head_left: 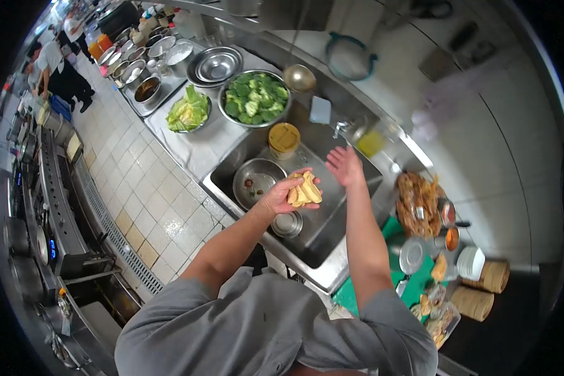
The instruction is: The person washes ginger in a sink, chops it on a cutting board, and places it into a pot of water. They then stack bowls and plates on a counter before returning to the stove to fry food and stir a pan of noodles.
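Over the sink (323, 235), my left hand (281, 195) is curled round several pale yellow food pieces (305, 190). Their exact kind is not clear. My right hand (344, 167) is open and holds nothing, its fingers spread just below the faucet (340, 129). Beneath my left hand, a metal bowl (247, 182) with a few small scraps stands in the basin. Behind it is a tub with a yellow lid (284, 137). A small round metal container (287, 224) sits near the basin's front edge.
Left of the sink are a bowl of broccoli (255, 98), a bowl of cabbage leaves (188, 111) and stacked metal bowls (215, 66). On the right lies a green cutting board (357, 291) near bamboo steamers (473, 303). Other people (59, 66) stand farther back.
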### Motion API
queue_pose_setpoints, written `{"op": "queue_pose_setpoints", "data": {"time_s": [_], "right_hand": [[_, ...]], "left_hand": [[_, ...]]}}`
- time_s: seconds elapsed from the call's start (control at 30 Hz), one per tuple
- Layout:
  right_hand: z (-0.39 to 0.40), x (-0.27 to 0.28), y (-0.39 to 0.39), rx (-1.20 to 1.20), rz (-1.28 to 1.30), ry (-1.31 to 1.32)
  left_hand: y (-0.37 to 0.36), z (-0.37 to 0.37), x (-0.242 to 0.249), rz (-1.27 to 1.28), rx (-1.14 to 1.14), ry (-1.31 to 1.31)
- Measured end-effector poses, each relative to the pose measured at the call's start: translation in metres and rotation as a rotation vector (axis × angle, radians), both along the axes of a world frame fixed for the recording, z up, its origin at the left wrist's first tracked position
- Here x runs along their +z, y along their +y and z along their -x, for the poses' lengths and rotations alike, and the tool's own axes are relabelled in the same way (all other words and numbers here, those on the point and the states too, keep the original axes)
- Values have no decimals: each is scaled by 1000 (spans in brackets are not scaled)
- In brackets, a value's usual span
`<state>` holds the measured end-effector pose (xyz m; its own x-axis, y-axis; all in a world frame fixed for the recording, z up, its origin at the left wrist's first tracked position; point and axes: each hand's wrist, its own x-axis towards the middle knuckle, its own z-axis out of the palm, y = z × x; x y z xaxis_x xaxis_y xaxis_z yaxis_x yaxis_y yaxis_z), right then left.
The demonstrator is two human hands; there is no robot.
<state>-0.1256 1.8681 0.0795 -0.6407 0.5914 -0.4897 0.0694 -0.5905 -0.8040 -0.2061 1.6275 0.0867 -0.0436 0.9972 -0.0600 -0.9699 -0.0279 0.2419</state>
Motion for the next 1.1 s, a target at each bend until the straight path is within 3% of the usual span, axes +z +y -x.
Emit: {"op": "queue_pose_setpoints", "data": {"time_s": [0.07, 0.1, 0.17, 0.2, 0.27, 0.3, 0.33, 0.4, 0.47, 0.53, 0.57, 0.63, 0.67, 0.77, 0.87, 0.9, 0.97, 1.0, 1.07, 1.1], "right_hand": [[58, -26, 33, -497, 449, -169], [69, -30, 38, -494, 450, -174], [77, -41, 44, -387, 656, 522], [76, -39, 43, -407, 656, 515], [61, -17, 33, -67, 522, 1022], [56, 5, 17, -155, 517, 820], [50, -5, 8, -200, 519, 800], [52, -17, 5, -394, 569, 272], [40, 5, -17, -472, 498, 255], [25, 27, -31, -513, 472, 401], [19, 50, -40, -503, 423, 224], [3, 62, -48, -423, 265, 150], [-3, 64, -47, -322, 111, 76], [-11, 51, -31, -253, 47, 143], [16, 60, -14, -323, -138, 18], [21, 51, -2, -324, -139, 14], [29, 20, 34, -127, -614, -267], [38, 13, 53, -138, -615, -270], [51, 3, 82, 201, -1253, -484], [50, 5, 84, 198, -1239, -499]], "left_hand": [[0, 34, 3, -20, 25, -23], [1, 47, -3, -20, 41, -36], [4, 68, -15, -11, 43, -57], [8, 76, -24, 19, 45, -60], [20, 81, -33, 61, 19, -90], [30, 85, -34, 64, 3, -130], [38, 84, -34, 72, -19, -171], [60, 85, -27, 7, -78, -194], [77, 82, -35, 30, -131, -241], [90, 79, -32, 67, -161, -244], [97, 76, -44, 77, -166, -271], [111, 70, -48, 85, -185, -303], [122, 63, -50, 109, -174, -215], [155, 46, -53, 85, -197, -60], [181, 26, -81, 49, -258, -65], [179, 21, -66, 182, -257, 97], [162, 22, -23, 481, -258, 384], [158, 24, -31, 477, -268, 386], [148, 26, -58, 278, -153, 809], [147, 28, -65, 235, -75, 860]]}}
